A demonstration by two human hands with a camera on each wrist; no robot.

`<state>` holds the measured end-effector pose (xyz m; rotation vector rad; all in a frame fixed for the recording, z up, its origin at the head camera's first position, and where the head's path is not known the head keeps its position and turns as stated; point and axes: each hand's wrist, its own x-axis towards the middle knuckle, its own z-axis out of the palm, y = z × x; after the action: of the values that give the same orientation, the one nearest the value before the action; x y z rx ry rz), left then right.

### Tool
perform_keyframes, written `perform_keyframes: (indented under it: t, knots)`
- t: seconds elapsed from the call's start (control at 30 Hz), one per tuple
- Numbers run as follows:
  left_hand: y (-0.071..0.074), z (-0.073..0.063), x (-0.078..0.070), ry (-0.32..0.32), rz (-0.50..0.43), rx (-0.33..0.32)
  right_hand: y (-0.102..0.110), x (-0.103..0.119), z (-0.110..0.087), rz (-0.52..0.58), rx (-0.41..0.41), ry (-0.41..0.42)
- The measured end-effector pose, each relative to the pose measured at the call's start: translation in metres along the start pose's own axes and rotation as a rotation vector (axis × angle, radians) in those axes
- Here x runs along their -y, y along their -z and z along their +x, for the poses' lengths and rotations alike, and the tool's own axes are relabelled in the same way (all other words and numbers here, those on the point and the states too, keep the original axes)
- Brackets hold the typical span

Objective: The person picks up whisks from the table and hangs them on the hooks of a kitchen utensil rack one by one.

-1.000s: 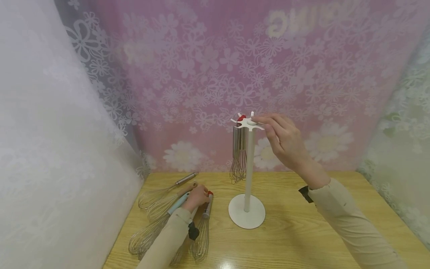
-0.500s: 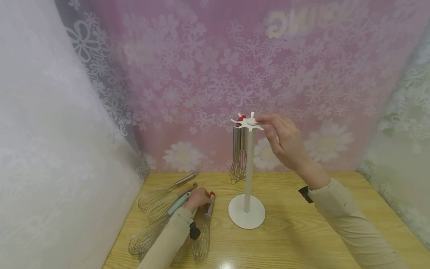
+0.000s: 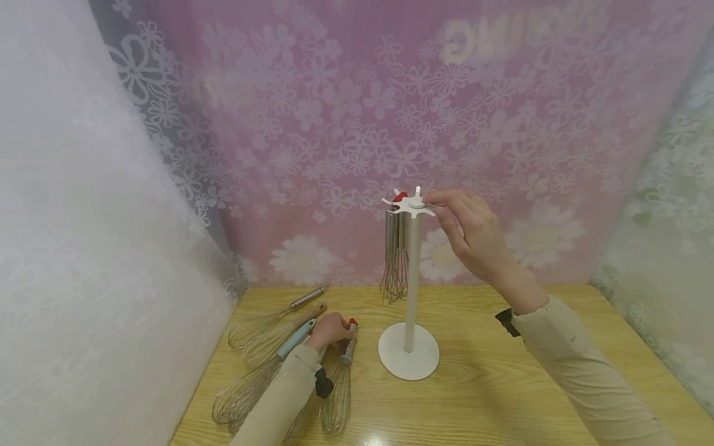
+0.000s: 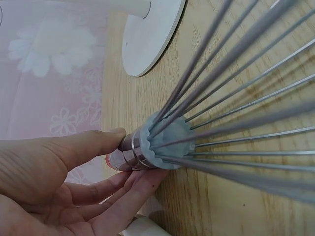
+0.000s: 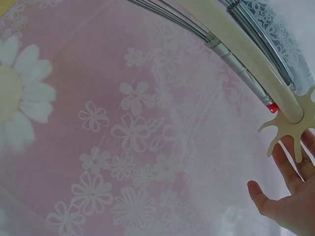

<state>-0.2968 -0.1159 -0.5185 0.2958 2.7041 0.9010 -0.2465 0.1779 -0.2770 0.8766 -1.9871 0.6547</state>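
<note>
My left hand (image 3: 329, 330) pinches the metal handle of a red-ended whisk (image 3: 348, 352) between thumb and fingers. In the left wrist view, this whisk's pale scalloped collar (image 4: 170, 140) and wire loops spread out close over the wood. A white whisk stand (image 3: 412, 279) with a round base and a ring of hooks rises at the middle. At its top my right hand (image 3: 471, 229) touches the hook piece with extended fingers. The right wrist view has the thumb apart, the fingers behind the hooks (image 5: 295, 125). Two metal-handled whisks (image 3: 392, 238) hang from the stand's left side.
Left of my left hand lie a whisk with a light blue handle (image 3: 295, 338), one with a wooden handle (image 3: 310, 314) and one with a metal handle (image 3: 307, 298). My left forearm partly covers other whisk wires. A flowered pink backdrop (image 3: 334, 155) stands behind the wooden table (image 3: 502, 378).
My left hand has shifted slightly right, and the red-ended whisk's handle has moved a little right with it. The right hand stays at the stand's top, almost unmoved.
</note>
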Motion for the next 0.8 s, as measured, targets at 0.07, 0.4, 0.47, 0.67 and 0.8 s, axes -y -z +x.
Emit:
perform_keyframes:
  t: [0.07,0.4,0.47,0.67,0.8]
  knots:
    - [0.0003,-0.0004,-0.001,0.005,-0.001,0.003,0.0006,-0.0001,0.0003,0.0,0.003,0.001]
    - [-0.002,-0.0038,-0.0037,-0.014,-0.057,-0.009,0.0032,0.0008,0.0019,0.008,-0.006,0.002]
    - [-0.0027,-0.0042,-0.0042,-0.014,-0.066,-0.013,0.0036,0.0003,0.0023,0.007,-0.001,0.001]
    - [-0.0041,-0.0045,-0.0047,0.022,-0.069,-0.023,0.0047,-0.0017,0.0029,0.019,0.006,-0.005]
    - [-0.0044,-0.0034,-0.0041,0.034,-0.066,-0.021,0.0056,-0.0024,0.0028,0.022,0.011,-0.001]
